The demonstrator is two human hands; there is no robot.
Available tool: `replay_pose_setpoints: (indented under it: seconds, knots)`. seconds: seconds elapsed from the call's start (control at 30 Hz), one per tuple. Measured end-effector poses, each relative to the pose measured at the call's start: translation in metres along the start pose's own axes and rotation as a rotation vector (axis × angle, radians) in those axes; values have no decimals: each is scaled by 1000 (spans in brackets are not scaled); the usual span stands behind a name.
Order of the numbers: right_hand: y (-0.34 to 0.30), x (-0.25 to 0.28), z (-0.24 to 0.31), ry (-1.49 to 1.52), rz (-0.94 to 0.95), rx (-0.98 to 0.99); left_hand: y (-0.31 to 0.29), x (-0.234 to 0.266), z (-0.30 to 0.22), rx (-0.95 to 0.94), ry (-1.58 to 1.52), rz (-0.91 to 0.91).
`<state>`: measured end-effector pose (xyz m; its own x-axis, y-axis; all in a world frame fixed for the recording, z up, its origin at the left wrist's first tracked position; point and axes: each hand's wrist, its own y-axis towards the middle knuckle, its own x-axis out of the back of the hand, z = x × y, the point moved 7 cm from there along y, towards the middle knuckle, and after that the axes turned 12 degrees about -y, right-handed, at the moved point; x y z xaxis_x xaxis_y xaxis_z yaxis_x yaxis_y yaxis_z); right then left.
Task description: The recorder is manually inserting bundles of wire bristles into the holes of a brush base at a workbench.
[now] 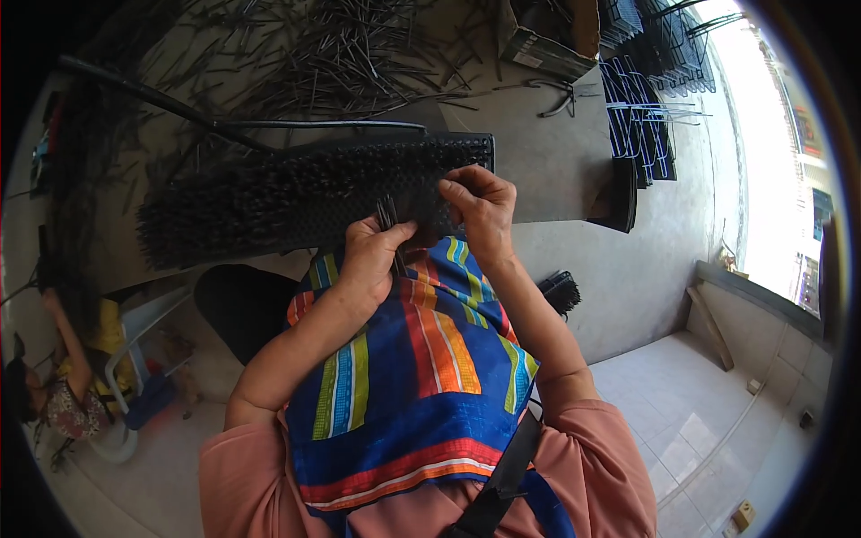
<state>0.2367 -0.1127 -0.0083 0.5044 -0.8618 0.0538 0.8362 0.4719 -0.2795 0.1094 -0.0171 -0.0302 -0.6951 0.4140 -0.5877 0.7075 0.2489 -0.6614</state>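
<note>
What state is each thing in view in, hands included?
Left hand: closed around dark strips.
Dark strips: bunched, upper ends sticking out of the grip.
Right hand: fingers bent over the board; anything pinched is unclear.
Black board: thickly bristled at left, bare holes at far right.
Cardboard box: open, dark contents.
Loose strips: heaped and scattered.

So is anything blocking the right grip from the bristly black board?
Nothing visible does: the right grip overlaps the bristly black board in this view, though I can't tell if they touch. The left grip, holding thin black strips, is off to the left, not between them.
</note>
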Motion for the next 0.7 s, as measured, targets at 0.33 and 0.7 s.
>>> replay_pose_setpoints:
  seconds: [0.33, 0.7]
  knots:
    - [10, -15, 41, -352, -203, 674, -9, 33, 3, -36, -86, -65]
    - [5, -41, 51, -716, -158, 800, -12, 37, 7, -15, -181, -63]
